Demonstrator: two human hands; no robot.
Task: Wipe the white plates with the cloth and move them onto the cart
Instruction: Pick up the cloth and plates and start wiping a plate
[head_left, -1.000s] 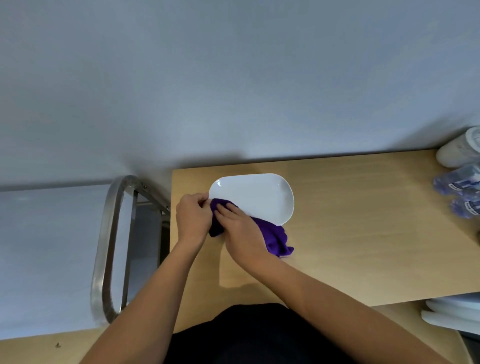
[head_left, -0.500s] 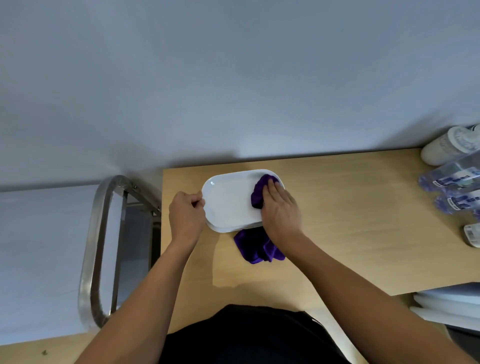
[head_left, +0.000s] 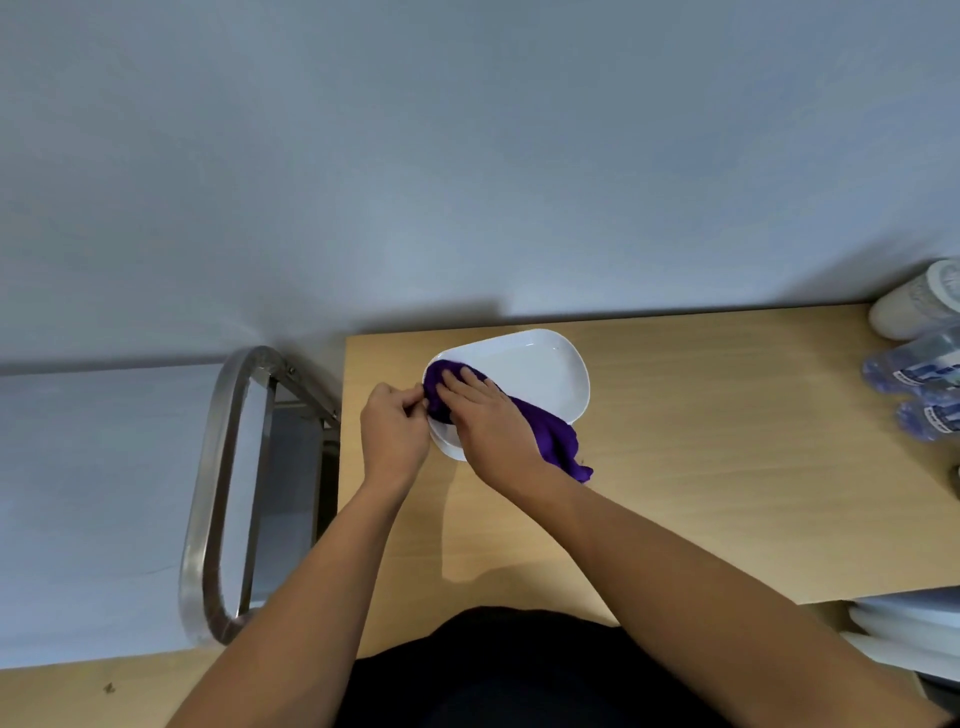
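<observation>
Nearest us is the dark clothing (head_left: 519, 675) of the person, at the near edge of the tabletop (head_left: 727, 493). Both bare forearms reach out from here over the light wood.

Off the near right corner, below the tabletop's edge, we see stacked white plates (head_left: 904, 631), with only their rims in view.

To the left of the tabletop stands the cart (head_left: 207, 493). Its looped steel handle lies just beside the tabletop's left edge, and its pale top spreads further left.

The hands meet close together near the far left corner. The left hand (head_left: 392, 431) has its fingers curled and pinches the left rim of the oblong white plate (head_left: 540, 371). The right hand (head_left: 488, 415) lies flat with straight fingers and presses the purple cloth (head_left: 556, 447) onto the left part of the plate. The two hands are almost touching at that rim.

The cloth runs from under the right hand across the plate's near rim. Its loose end lies on the wood just to the right of the wrist. The plate's right half is bare and glossy. We cannot tell whether a second plate lies under it.

Along the right edge, well apart from the plate, lie clear water bottles with blue labels (head_left: 919, 369). A white cylindrical container (head_left: 914, 304) sits at the far right corner. A plain grey wall (head_left: 467, 156) rises behind the far edge.
</observation>
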